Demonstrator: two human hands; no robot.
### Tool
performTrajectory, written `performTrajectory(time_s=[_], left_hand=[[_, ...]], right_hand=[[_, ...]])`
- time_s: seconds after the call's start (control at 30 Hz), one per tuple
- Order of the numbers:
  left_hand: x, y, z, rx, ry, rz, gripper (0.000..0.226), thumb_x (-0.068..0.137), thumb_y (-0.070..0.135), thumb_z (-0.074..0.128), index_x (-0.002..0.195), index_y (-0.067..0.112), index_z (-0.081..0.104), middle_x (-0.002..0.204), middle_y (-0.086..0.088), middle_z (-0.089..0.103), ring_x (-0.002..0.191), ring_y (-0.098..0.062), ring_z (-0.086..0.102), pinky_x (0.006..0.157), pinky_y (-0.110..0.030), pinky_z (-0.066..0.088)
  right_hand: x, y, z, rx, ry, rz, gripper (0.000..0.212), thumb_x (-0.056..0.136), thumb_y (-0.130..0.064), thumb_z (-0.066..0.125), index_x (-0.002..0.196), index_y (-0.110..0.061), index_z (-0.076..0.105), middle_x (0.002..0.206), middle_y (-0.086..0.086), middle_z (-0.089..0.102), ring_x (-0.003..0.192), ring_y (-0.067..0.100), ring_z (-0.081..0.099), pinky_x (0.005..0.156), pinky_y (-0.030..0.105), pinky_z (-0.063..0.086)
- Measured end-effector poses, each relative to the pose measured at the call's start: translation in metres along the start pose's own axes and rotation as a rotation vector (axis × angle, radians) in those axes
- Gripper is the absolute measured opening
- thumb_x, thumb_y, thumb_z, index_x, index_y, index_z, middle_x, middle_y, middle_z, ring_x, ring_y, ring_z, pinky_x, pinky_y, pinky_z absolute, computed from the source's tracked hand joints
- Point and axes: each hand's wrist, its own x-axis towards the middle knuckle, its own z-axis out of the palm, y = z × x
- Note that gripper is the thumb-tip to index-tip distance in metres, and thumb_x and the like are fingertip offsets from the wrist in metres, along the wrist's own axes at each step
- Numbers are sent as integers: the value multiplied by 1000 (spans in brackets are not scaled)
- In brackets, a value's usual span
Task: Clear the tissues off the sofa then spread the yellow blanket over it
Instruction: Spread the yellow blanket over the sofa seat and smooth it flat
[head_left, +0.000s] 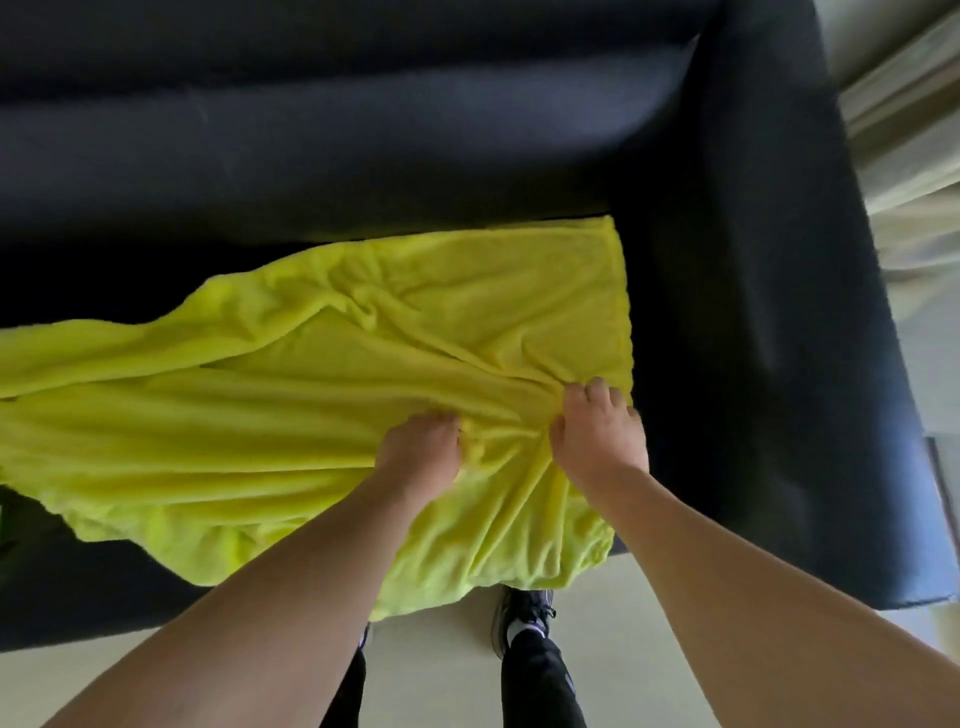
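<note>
You are looking down on a dark sofa (727, 260) standing on a pale floor (447, 675). A rumpled yellow blanket (322, 415) lies directly on its seat, its right edge just beside the right armrest (753, 364) and its near edge hanging over the seat front. To the left the blanket runs out of view. Part of the dark seat at the back lies bare.

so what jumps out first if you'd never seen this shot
The bright yellow blanket grabs the eye first, lying rumpled across the seat of the dark sofa and hanging over its front edge. Next come the left hand and right hand, side by side, bunching the fabric near the sofa's right armrest.
</note>
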Motion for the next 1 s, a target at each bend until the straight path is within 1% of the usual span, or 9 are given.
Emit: performTrajectory(time_s=[0.07, 0.13, 0.2, 0.33, 0.43, 0.63, 0.73, 0.87, 1.0], left_hand=[[-2, 15, -11, 46, 167, -56, 28, 90, 23, 55, 116, 12, 56, 115, -11, 58, 107, -34, 59, 81, -41, 49], [-9, 28, -21, 111, 286, 119, 28, 79, 24, 66, 103, 12, 59, 101, -13, 59, 95, -37, 61, 74, -43, 49], [-14, 44, -23, 176, 171, 353, 23, 84, 27, 59, 104, 15, 58, 105, -11, 60, 100, -34, 61, 80, -42, 47], [-10, 65, -6, 214, -290, 226, 35, 94, 38, 47, 122, 18, 56, 128, -5, 58, 119, -28, 56, 92, -35, 46], [-1, 72, 2, 163, -339, 144, 37, 93, 37, 48, 122, 16, 57, 128, -7, 59, 117, -28, 57, 90, -35, 47], [19, 88, -14, -11, -536, 116, 25, 92, 19, 44, 105, 16, 65, 113, -7, 66, 104, -29, 61, 74, -27, 40], [45, 76, -44, -191, -279, 25, 18, 90, 14, 46, 91, 11, 63, 101, -14, 68, 95, -33, 63, 66, -29, 41], [89, 46, -87, -187, 199, -52, 25, 87, 11, 53, 110, 14, 63, 122, -12, 56, 115, -35, 53, 90, -40, 48], [125, 27, -101, -75, 127, -72, 55, 92, 26, 51, 146, 29, 40, 154, -6, 27, 139, -31, 27, 111, -53, 33]], right_hand=[[-21, 17, 9, 282, -177, 322, 43, 86, -29, 53, 124, -11, 46, 122, 10, 55, 111, 32, 54, 82, 38, 47], [-39, 31, 22, 417, -443, 567, 59, 81, -30, 58, 133, -11, 36, 124, 10, 56, 113, 32, 57, 79, 36, 47], [-47, 40, 32, 453, -513, 633, 65, 81, -24, 59, 138, -10, 30, 124, 10, 56, 114, 31, 57, 76, 35, 44], [-39, 46, 41, 111, -463, 384, 35, 89, -9, 53, 123, -12, 60, 116, 4, 65, 108, 24, 63, 70, 31, 44], [-16, 71, 28, -188, -433, 169, 31, 92, -4, 49, 118, -11, 65, 115, 3, 66, 106, 25, 64, 70, 33, 47], [21, 85, -7, -316, -360, 120, 35, 90, -5, 53, 125, -6, 56, 117, 7, 64, 100, 27, 66, 54, 33, 45], [33, 62, -12, -273, -394, 82, 50, 89, -11, 55, 136, -5, 44, 128, 11, 55, 106, 31, 63, 59, 34, 47], [69, 46, -37, 266, -133, 70, 43, 93, -22, 47, 133, -9, 38, 132, 15, 45, 118, 36, 50, 87, 41, 46], [114, 20, -37, 579, -156, 130, 56, 98, -36, 39, 149, -20, 23, 152, 17, 21, 140, 37, 22, 112, 45, 25]])
